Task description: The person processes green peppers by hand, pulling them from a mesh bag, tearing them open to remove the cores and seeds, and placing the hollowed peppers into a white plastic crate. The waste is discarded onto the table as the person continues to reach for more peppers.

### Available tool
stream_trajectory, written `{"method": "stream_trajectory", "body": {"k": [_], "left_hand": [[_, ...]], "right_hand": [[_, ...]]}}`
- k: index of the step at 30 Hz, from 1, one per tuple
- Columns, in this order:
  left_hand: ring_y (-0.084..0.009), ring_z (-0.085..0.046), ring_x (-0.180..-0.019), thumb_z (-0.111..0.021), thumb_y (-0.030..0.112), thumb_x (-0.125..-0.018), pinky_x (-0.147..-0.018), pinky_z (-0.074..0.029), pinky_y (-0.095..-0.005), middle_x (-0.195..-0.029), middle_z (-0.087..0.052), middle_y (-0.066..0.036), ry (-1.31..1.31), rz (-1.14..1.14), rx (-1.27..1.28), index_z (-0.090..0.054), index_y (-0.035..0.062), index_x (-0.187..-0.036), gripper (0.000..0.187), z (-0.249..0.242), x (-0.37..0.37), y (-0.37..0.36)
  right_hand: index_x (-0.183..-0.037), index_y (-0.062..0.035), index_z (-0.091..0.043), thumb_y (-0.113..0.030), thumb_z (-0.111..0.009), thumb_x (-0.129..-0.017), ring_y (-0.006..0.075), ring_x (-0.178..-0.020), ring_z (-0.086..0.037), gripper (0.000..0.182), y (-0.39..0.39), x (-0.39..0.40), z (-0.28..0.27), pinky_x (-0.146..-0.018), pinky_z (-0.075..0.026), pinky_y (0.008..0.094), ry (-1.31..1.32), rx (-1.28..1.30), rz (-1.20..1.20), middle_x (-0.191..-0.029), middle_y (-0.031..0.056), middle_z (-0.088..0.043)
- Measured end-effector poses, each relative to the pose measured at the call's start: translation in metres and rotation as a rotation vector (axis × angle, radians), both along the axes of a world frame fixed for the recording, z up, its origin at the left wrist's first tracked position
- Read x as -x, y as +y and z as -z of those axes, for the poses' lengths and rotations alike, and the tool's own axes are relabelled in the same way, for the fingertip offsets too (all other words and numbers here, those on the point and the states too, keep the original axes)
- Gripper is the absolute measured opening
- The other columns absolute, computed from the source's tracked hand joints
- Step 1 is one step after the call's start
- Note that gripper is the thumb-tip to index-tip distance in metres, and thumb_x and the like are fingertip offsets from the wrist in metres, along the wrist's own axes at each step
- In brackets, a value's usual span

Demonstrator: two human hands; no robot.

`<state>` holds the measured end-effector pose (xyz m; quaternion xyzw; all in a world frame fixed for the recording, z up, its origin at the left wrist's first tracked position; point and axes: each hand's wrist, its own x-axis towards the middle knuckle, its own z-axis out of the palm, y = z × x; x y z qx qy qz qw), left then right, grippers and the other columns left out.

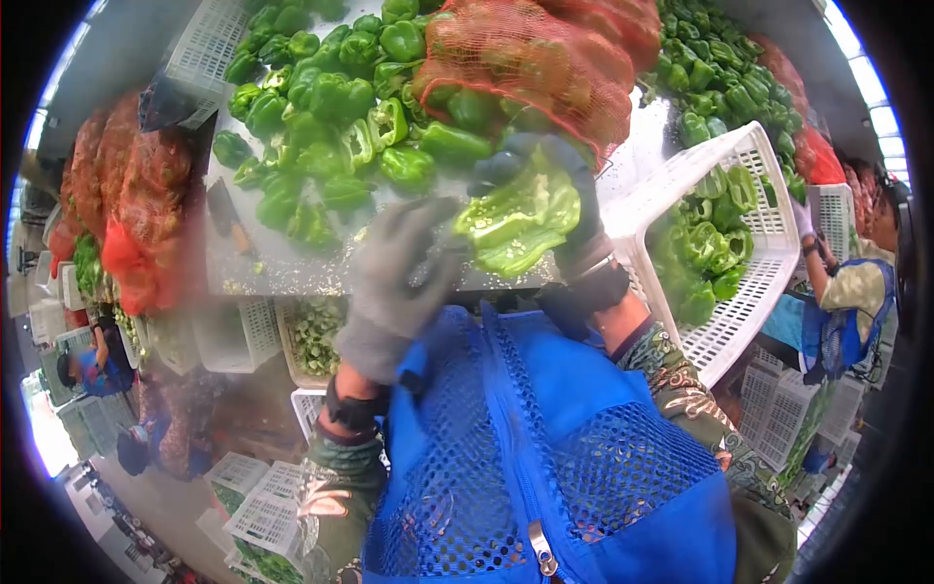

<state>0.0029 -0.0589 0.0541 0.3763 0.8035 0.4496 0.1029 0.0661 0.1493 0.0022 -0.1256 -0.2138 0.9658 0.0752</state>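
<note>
My right hand (564,180), in a dark glove, holds a cut-open green bell pepper (520,219) with its pale inside and seeds facing up. Just left of that pepper is my left hand (404,273) in a grey glove, blurred by motion. Its thumb and fingers are apart, and I see nothing between them. Both hands are over the front edge of the metal table (341,277), where loose seeds lie scattered. A knife (227,214) rests on the table at the left. Whole and cut green peppers (336,97) are heaped beyond my hands.
Red mesh sacks of peppers (530,68) lie at the back of the table. To the right, a tilted white crate (749,321) holds cut peppers. A bin of pale scraps (316,331) stands below the table edge. Another person (846,292) is at the far right.
</note>
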Motion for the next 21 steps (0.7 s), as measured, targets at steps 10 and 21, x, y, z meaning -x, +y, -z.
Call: {"method": "stream_trajectory", "body": {"k": [10, 21], "left_hand": [[-0.0143, -0.061, -0.089, -0.067, 0.009, -0.085, -0.078, -0.050, -0.0291, -0.098, -0.063, -0.004, -0.685, 0.417, -0.128, -0.059, -0.0004, -0.114, 0.032, 0.017, -0.015, 0.128], [-0.0048, -0.047, -0.057, -0.049, 0.023, -0.093, -0.050, -0.036, -0.0175, -0.075, -0.059, -0.001, -0.772, -0.300, -0.488, -0.061, 0.0078, -0.101, 0.021, 0.080, 0.042, 0.080]], "right_hand": [[-0.108, 0.0011, -0.058, -0.019, -0.051, -0.096, 0.0172, -0.088, -0.063, 0.025, 0.035, -0.043, -0.056, -0.083, -0.049, 0.0292, -0.118, -0.643, 0.242, -0.093, 0.0112, -0.066], [-0.099, -0.0073, -0.055, -0.005, -0.054, -0.090, 0.0164, -0.061, -0.062, 0.009, 0.142, -0.043, -0.094, -0.050, -0.050, 0.0340, -0.018, -1.970, 0.824, -0.079, 0.0072, -0.064]]}}
